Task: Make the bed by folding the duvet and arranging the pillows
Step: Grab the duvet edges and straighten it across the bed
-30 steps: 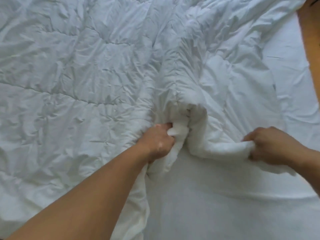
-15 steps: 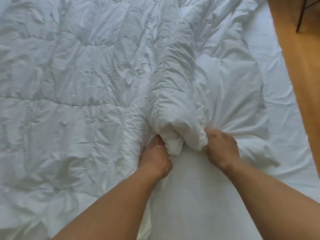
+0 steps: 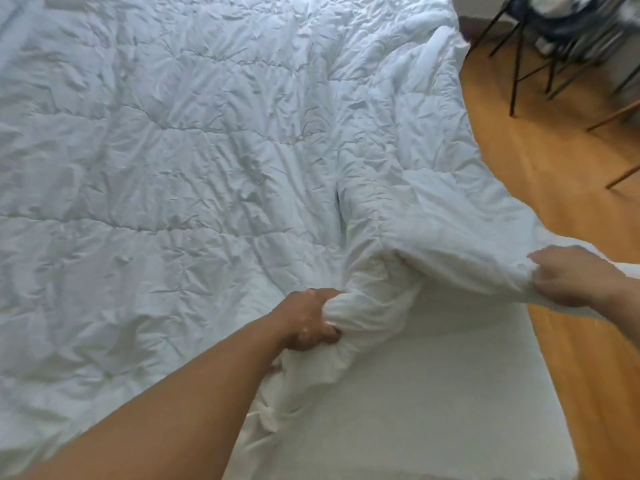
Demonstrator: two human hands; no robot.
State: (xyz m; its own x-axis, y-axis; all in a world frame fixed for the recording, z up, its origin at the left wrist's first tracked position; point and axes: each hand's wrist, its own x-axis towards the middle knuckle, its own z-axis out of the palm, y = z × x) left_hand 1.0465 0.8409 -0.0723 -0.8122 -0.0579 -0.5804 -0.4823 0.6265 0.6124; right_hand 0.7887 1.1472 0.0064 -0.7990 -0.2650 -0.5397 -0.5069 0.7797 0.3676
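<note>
Pulled wider since half a second ago, the duvet (image 3: 173,168) has its near edge stretched between both hands: the right hand (image 3: 575,275), clenched on it, has swung right over the floor (image 3: 536,150); the left hand (image 3: 308,320) still grips a bunch near the middle. Its rumpled bulk covers the left and far parts of the bed (image 3: 433,393), which lies bare near right.

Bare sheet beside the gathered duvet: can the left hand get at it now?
Probably yes: the left hand sits right beside the sheet, nothing between, but it grips the duvet and must let go first.
</note>
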